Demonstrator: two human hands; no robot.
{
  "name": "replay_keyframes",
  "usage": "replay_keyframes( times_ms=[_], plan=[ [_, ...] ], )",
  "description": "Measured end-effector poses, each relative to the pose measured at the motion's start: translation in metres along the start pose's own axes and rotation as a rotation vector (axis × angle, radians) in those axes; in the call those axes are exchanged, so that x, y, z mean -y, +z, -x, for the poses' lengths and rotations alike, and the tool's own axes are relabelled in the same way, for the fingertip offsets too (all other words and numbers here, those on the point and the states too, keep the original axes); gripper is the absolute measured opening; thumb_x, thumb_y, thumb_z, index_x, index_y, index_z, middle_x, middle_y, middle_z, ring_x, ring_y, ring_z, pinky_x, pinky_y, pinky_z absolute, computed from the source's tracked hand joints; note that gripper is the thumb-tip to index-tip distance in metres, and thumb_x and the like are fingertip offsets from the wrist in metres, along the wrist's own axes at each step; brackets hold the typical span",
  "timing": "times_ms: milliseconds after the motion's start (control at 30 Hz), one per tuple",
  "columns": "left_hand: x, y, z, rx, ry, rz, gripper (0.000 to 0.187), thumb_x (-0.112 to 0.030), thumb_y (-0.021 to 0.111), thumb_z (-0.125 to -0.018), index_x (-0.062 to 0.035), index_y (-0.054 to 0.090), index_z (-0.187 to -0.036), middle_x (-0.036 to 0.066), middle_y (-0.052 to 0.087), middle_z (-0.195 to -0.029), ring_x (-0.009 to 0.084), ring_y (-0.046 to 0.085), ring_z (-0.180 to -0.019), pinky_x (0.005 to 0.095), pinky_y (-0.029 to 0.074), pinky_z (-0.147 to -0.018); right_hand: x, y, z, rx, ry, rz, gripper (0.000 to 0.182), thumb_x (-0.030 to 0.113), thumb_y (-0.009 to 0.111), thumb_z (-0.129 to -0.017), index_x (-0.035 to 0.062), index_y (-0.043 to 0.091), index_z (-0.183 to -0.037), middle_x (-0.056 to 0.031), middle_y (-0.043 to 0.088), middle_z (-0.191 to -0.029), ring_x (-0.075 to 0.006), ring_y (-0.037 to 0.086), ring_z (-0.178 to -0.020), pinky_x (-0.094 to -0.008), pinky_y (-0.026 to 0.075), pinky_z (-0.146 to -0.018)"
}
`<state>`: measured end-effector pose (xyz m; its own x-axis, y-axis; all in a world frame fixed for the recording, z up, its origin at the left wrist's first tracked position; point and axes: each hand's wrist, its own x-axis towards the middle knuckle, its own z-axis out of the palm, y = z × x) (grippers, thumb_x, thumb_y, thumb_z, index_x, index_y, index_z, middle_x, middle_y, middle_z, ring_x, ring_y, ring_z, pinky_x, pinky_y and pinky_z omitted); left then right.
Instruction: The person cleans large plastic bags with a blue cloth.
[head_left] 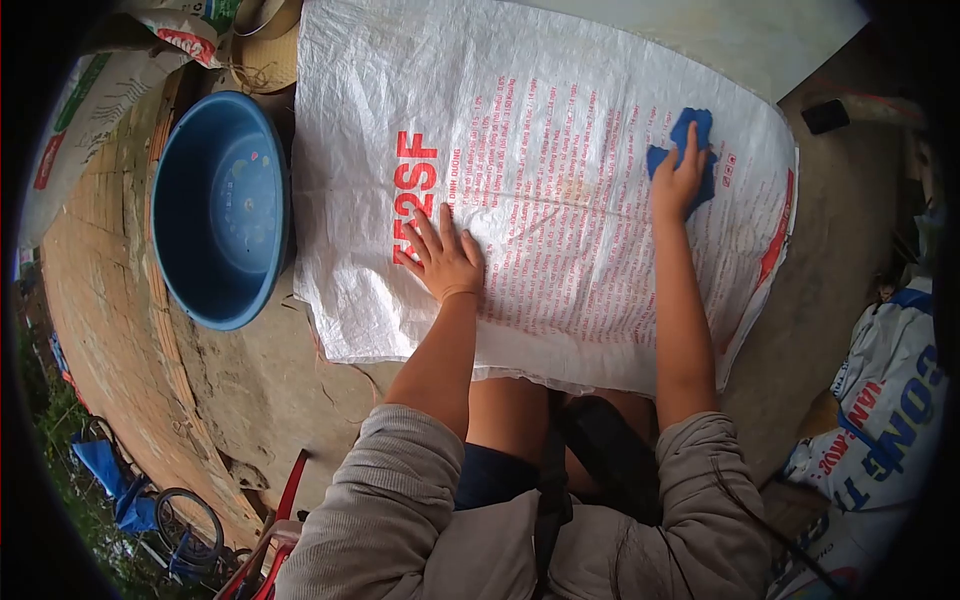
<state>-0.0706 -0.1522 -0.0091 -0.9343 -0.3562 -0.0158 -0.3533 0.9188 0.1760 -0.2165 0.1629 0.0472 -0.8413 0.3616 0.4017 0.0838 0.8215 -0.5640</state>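
A white woven sack [560, 260] with red print lies spread flat in front of me. My left hand [447, 262] rests palm down on its left part, over the large red letters, with the fingers spread and nothing held. Toward the sack's right side, my right hand [679, 178] presses on a dark blue cloth [692, 128], which is bunched against the sack. The cloth shows above and to the right of the fingers.
A blue plastic basin [222, 210] stands left of the sack. Printed sacks [875, 420] lie at the lower right, and another [85, 120] is at the upper left. A small black object [825, 117] sits at the upper right. A bicycle wheel [190, 530] is at the lower left.
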Motion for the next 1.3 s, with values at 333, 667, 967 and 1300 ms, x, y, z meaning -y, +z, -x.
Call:
replay_keyframes(
  times_ms=[333, 667, 967, 1300],
  plan=[
    [0.001, 0.003, 0.000, 0.000, -0.001, -0.032, 0.058, -0.043, 0.044, -0.092, -0.0295, 0.039, -0.149, 0.011, 0.020, -0.162, 0.0354, 0.014, -0.149, 0.0630, -0.001, -0.116, 0.134, 0.118, 0.143, 0.648, -0.406, -0.165, 0.068, -0.003, 0.060, -0.081, 0.0163, 0.044, -0.145, -0.0146, 0.030, -0.156, -0.0361, 0.025, -0.145, -0.0438, 0.031, -0.115],
    [0.002, -0.002, -0.001, 0.000, 0.003, 0.024, 0.056, -0.040, 0.043, -0.094, -0.0294, 0.040, -0.149, 0.012, 0.021, -0.161, 0.0361, 0.015, -0.149, 0.0624, 0.001, -0.116, -0.144, -0.054, 0.063, 0.123, 0.171, 0.513, 0.053, 0.012, 0.053, -0.092, 0.0109, 0.045, -0.144, -0.0293, 0.048, -0.135, -0.0499, 0.038, -0.133, -0.0525, 0.032, -0.111],
    [0.000, -0.002, 0.000, 0.009, 0.001, -0.016, 0.058, -0.042, 0.041, -0.095, -0.0286, 0.035, -0.151, 0.010, 0.019, -0.162, 0.0343, 0.013, -0.149, 0.0617, 0.000, -0.116, 0.106, 0.036, 0.078, 0.346, -0.038, -0.218, 0.051, 0.003, 0.052, -0.092, 0.0054, 0.044, -0.143, -0.0290, 0.042, -0.142, -0.0495, 0.032, -0.137, -0.0484, 0.026, -0.116],
    [0.001, -0.001, 0.001, 0.174, -0.039, -0.146, 0.065, -0.048, 0.039, -0.095, -0.0242, 0.029, -0.154, 0.008, 0.018, -0.162, 0.0319, 0.006, -0.151, 0.0602, -0.004, -0.117, 0.156, 0.092, 0.150, 0.749, -0.579, -0.125, 0.052, 0.017, 0.062, -0.085, 0.0220, 0.055, -0.137, -0.0091, 0.041, -0.152, -0.0263, 0.034, -0.143, -0.0536, 0.021, -0.116]
  ],
)
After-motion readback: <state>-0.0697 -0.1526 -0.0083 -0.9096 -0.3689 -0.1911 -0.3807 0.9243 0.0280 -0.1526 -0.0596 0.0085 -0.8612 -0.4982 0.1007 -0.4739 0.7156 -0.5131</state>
